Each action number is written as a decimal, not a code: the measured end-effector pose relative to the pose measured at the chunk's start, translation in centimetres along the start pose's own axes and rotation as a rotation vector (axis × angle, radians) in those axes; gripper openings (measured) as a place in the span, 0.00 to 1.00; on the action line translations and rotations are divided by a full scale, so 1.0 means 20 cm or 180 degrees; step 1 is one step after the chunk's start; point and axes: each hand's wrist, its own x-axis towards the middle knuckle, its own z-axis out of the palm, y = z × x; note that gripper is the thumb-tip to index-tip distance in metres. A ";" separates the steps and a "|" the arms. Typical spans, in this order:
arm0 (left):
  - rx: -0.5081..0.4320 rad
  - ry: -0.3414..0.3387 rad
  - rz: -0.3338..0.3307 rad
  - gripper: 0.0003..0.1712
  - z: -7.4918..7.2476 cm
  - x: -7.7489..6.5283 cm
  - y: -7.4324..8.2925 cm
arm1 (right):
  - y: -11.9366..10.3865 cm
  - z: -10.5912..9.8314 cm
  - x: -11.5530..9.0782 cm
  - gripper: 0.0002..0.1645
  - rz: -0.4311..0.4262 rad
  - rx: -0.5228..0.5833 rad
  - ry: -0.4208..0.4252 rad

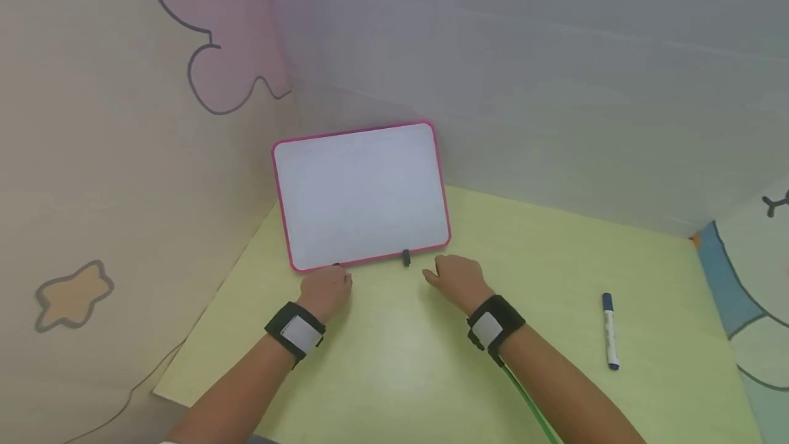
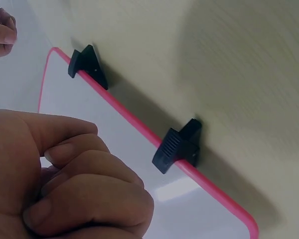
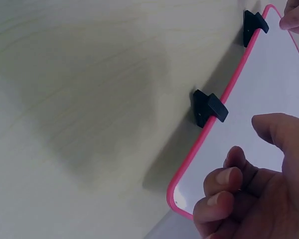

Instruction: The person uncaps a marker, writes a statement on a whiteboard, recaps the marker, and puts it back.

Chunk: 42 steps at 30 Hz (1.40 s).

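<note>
A whiteboard (image 1: pixel 364 194) with a pink frame leans back in the table's corner, its lower edge set in two black stand feet (image 2: pixel 175 149). My left hand (image 1: pixel 325 292) is just in front of the board's lower left, by one foot; its loosely curled fingers hold nothing. Near the lower right corner is my right hand (image 1: pixel 461 281), thumb apart from the bent fingers and no object in its grasp. The right foot (image 1: pixel 406 258) stands between the two hands. A marker (image 1: pixel 610 334) with a blue cap lies on the table to the right.
The pale yellow table (image 1: pixel 394 375) meets a grey wall (image 1: pixel 555 101) behind and a left wall (image 1: pixel 123 177) with cartoon pictures. A thin cable (image 1: pixel 131 392) hangs at the lower left. A green cord (image 1: pixel 530 403) runs along the right forearm.
</note>
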 end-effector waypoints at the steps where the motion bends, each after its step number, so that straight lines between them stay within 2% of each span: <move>1: -0.0006 0.0003 -0.0032 0.19 0.01 0.00 -0.01 | -0.01 0.01 0.02 0.27 -0.0003 0.0003 -0.0036; 8: -0.0072 -0.0170 -0.0397 0.24 0.05 0.02 -0.08 | -0.07 0.10 0.12 0.29 0.0051 0.0215 -0.0125; 14: 0.0002 -0.0191 -0.0394 0.27 0.07 0.06 -0.08 | -0.08 0.11 0.15 0.31 0.0117 0.0244 -0.0095; 21: -0.0032 -0.0168 -0.0474 0.27 0.09 0.10 -0.06 | -0.11 0.14 0.20 0.33 0.0152 0.0102 -0.0036; 26: 0.0011 -0.0174 -0.0539 0.24 0.13 0.12 -0.04 | -0.13 0.18 0.24 0.31 0.0231 0.0032 -0.0040; 30: 0.0068 -0.0154 -0.0511 0.21 0.14 0.13 -0.02 | -0.12 0.21 0.26 0.27 0.0276 0.0079 -0.0040; 39: 0.0154 -0.0223 -0.0507 0.23 0.19 0.14 0.04 | -0.04 0.25 0.22 0.24 0.0405 0.0224 0.0145; 42: 0.0205 -0.0135 -0.0411 0.24 0.20 0.12 0.06 | -0.01 0.25 0.18 0.23 0.0440 0.0259 0.0139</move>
